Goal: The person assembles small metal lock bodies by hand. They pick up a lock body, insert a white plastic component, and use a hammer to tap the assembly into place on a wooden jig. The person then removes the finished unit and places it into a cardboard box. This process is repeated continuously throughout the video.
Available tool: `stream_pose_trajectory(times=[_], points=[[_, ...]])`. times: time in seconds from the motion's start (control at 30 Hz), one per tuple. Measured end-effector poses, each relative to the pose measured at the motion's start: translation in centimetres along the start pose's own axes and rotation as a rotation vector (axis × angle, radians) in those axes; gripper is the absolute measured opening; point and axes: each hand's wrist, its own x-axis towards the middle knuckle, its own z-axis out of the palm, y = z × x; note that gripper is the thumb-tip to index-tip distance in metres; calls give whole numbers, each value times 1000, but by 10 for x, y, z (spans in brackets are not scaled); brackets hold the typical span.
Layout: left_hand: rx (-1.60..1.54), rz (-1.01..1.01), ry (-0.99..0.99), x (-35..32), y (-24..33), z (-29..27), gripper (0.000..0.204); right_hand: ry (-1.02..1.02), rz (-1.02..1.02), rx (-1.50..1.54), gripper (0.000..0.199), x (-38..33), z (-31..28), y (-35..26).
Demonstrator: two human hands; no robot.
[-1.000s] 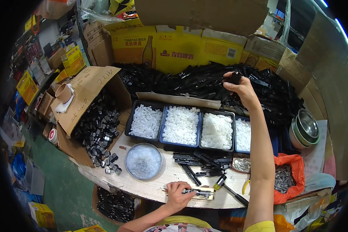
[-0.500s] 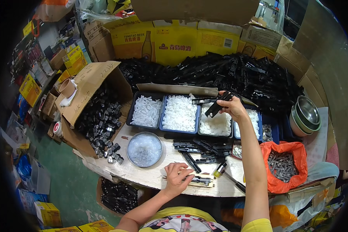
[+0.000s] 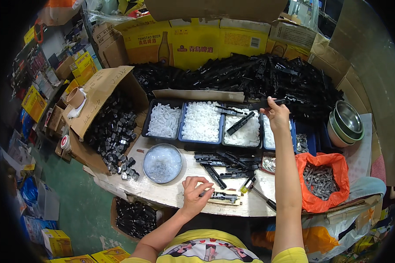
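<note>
Near the table's front edge, my left hand [image 3: 195, 198] is closed, with thumb and bent fingertips at the left end of a slim black plastic part [image 3: 221, 197]. That part lies in a pale block [image 3: 236, 202]. My right hand [image 3: 277, 116] reaches to the front of the large black heap, its fingers bent around a black plastic part [image 3: 262, 104]; its palm side is hidden. Left of this hand, another black part [image 3: 240, 123] rests tilted over a bin of white pieces [image 3: 249, 136]. More black parts [image 3: 215, 175] lie loosely on the table between the bins and the block.
A heap of black parts [image 3: 197, 76] spans the back. Left stand a carton of black-and-silver pieces [image 3: 94, 96] and a round dish [image 3: 162, 148]. A screwdriver-like tool [image 3: 264, 198] lies near the block. An orange bag of grey pieces [image 3: 344, 193] and stacked bowls [image 3: 360, 136] are right.
My right hand has moved right and up to the heap. The black part it held now lies over the white bin. My left hand stays by the block.
</note>
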Motion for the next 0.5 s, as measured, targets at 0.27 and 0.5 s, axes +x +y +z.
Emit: stream_pose_trajectory(times=[0.27,0.5], points=[[-844,-553,82,2,20,5,31,-243,409,88,20,-188,17,34],[-926,-718,-128,-12,5,-21,26,-146,-416,-816,56,-233,-3,32]])
